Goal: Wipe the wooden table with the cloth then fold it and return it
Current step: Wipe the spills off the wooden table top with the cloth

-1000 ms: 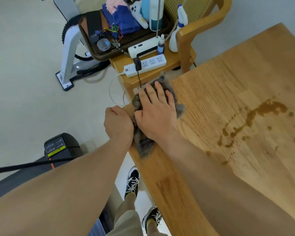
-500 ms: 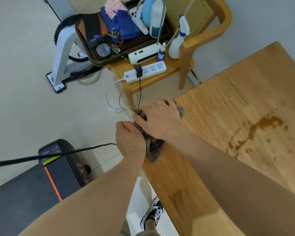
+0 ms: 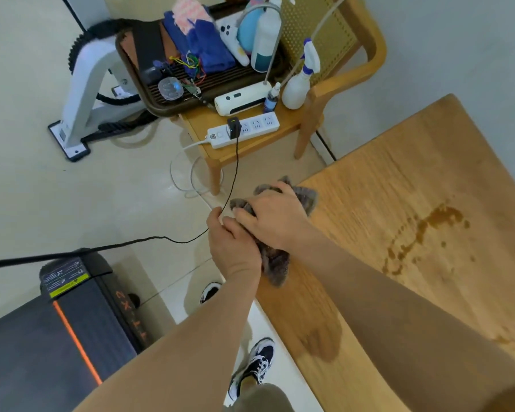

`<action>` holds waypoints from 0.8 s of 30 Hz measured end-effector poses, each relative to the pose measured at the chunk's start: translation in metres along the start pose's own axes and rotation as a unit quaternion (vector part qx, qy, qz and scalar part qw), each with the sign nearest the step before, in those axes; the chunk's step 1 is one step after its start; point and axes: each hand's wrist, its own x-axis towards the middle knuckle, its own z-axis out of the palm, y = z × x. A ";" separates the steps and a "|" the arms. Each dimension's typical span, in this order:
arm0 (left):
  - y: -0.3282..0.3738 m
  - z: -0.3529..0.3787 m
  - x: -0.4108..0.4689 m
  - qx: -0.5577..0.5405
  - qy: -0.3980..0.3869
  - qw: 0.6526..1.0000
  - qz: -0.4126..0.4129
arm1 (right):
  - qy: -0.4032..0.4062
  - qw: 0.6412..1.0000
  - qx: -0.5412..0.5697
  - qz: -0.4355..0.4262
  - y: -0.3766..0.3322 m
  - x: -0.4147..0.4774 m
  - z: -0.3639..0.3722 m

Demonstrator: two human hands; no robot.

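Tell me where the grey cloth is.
Head view, centre: the cloth lies bunched on the left edge of the wooden table, gripped by the right hand and left hand.

The light wooden bench fills the right of the frame and bears a brown wet stain at mid-right. The grey, fuzzy cloth lies bunched at its left corner, mid-frame.

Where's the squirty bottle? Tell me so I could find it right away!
Look at the wooden chair piled with stuff at the top of the picture. On its seat, right against the front armrest post, stands the spray bottle. It is white and pear-shaped with a trigger top, much bigger than the tiny blue bottle beside it.
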 end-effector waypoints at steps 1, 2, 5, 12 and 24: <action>0.002 -0.001 -0.001 0.000 -0.010 1.000 -0.001 | 0.004 0.999 0.041 0.005 0.004 -0.005 -0.001; 0.003 -0.001 -0.002 0.000 -0.017 1.000 -0.001 | 0.018 0.997 0.072 0.011 0.010 -0.011 -0.002; 0.004 -0.003 -0.004 0.003 -0.020 1.000 0.003 | 0.074 0.992 0.082 0.057 0.041 -0.029 -0.009; 0.004 -0.004 -0.002 0.001 -0.008 1.000 0.012 | 0.147 0.966 0.049 0.208 0.006 -0.039 0.033; 0.004 -0.003 -0.005 0.002 0.014 0.999 0.030 | 0.173 0.915 0.105 0.349 0.013 -0.042 0.036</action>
